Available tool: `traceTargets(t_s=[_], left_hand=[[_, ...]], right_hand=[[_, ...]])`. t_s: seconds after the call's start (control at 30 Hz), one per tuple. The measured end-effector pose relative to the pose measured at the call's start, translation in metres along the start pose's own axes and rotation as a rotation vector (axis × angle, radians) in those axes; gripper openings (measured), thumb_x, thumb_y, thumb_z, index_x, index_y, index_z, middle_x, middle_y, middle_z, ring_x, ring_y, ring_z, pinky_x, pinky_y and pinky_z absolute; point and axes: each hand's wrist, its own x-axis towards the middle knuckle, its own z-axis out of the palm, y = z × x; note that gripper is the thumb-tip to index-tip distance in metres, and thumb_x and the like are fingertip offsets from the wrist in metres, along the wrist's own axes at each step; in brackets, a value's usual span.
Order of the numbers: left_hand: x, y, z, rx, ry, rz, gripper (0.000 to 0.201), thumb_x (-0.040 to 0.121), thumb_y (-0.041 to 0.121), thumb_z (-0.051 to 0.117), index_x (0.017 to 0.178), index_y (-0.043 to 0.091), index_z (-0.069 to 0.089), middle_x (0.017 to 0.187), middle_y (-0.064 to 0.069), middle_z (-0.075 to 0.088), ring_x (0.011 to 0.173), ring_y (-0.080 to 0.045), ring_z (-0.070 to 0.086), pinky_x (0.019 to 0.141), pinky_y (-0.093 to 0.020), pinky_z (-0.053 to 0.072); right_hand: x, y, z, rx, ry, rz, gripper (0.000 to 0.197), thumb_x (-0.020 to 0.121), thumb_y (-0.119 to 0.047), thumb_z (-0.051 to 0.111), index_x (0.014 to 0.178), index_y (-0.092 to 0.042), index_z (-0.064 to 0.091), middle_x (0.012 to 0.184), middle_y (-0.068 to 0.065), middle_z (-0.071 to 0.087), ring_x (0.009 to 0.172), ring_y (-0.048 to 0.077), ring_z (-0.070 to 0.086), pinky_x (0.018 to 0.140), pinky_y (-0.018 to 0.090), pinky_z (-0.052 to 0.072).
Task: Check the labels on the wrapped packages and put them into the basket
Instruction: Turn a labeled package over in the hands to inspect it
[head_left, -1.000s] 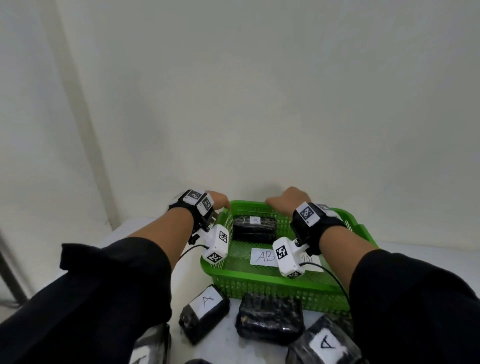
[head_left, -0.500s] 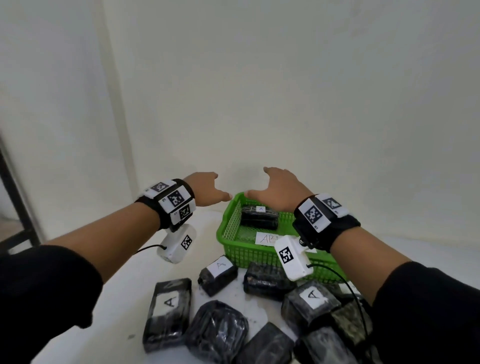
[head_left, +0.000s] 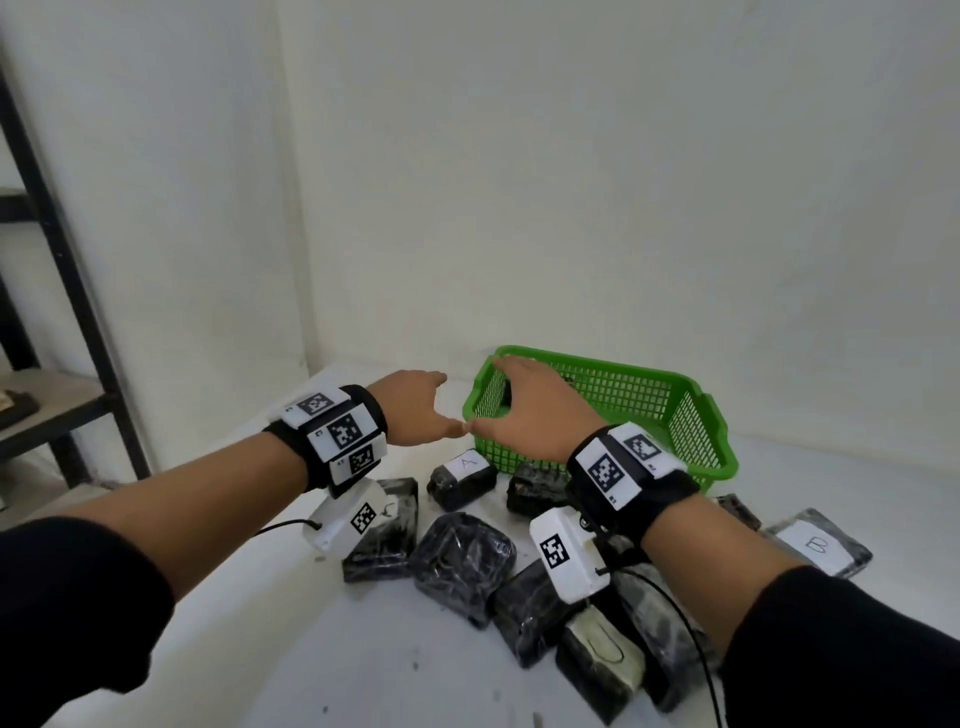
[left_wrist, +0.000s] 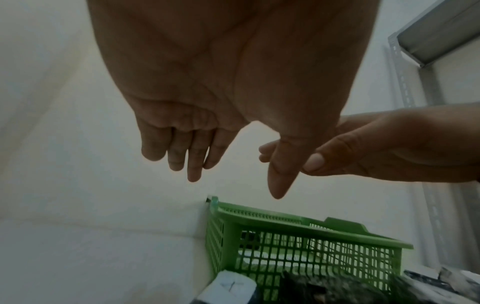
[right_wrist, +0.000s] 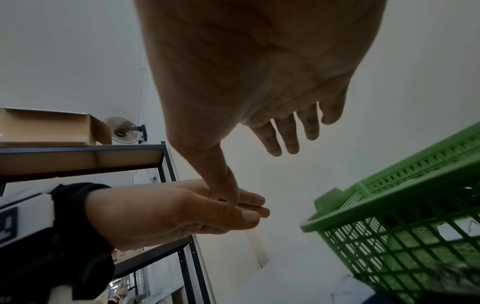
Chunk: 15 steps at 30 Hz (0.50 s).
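Note:
The green mesh basket (head_left: 675, 400) stands at the back of the white table, with a dark package showing through its wall (left_wrist: 249, 238). In front of it lie several black wrapped packages, one labelled A (head_left: 462, 478) and one labelled B (head_left: 821, 545). My left hand (head_left: 431, 405) hovers open just left of the basket and holds nothing. My right hand (head_left: 519, 410) hovers open over the basket's near left corner, also empty. The two thumb tips touch each other. The wrist views show straight fingers (left_wrist: 192, 152) (right_wrist: 285, 133) with nothing in them.
A dark metal shelf rack (head_left: 78, 322) stands at the left, with a cardboard box (right_wrist: 46, 127) on a shelf and a wall fan (right_wrist: 123, 130) behind it. White walls meet in a corner behind the table (head_left: 260, 649). The basket sits close to the back wall.
Both hands let go of the basket's far rim, opened and drew back to its near left corner, and the thumbs now touch. The head view swung left, so more packages show.

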Motion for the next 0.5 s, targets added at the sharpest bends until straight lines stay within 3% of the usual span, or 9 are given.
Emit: traceTargets(t_s=[0.2, 0.33, 0.5], left_hand=[[-0.005, -0.002, 0.023, -0.019, -0.069, -0.041, 0.09, 0.089, 0.057, 0.057, 0.156, 0.011, 0.019, 0.161, -0.006, 0.028, 0.146, -0.022, 0.031, 0.118, -0.034, 0.03], [0.0, 0.003, 0.034, -0.008, -0.113, -0.056, 0.085, 0.086, 0.052, 0.064, 0.152, 0.009, 0.032, 0.153, -0.008, 0.042, 0.138, -0.024, 0.043, 0.111, -0.035, 0.039], [0.014, 0.008, 0.046, 0.023, -0.166, -0.081, 0.084, 0.076, 0.054, 0.073, 0.142, 0.009, 0.047, 0.137, -0.005, 0.059, 0.122, -0.023, 0.058, 0.101, -0.036, 0.049]], right_hand=[[-0.01, -0.01, 0.014, 0.002, -0.094, -0.033, 0.083, 0.091, -0.039, 0.07, 0.161, -0.017, 0.031, 0.166, 0.007, 0.033, 0.154, 0.024, 0.03, 0.123, 0.038, 0.03], [-0.006, -0.008, 0.028, -0.031, -0.208, -0.009, 0.068, 0.093, -0.017, 0.066, 0.157, -0.017, 0.042, 0.159, 0.005, 0.045, 0.147, 0.023, 0.042, 0.118, 0.034, 0.037], [0.01, -0.004, 0.041, -0.086, -0.278, 0.021, 0.061, 0.091, -0.017, 0.072, 0.15, -0.018, 0.054, 0.149, 0.004, 0.058, 0.135, 0.024, 0.056, 0.11, 0.034, 0.048]])
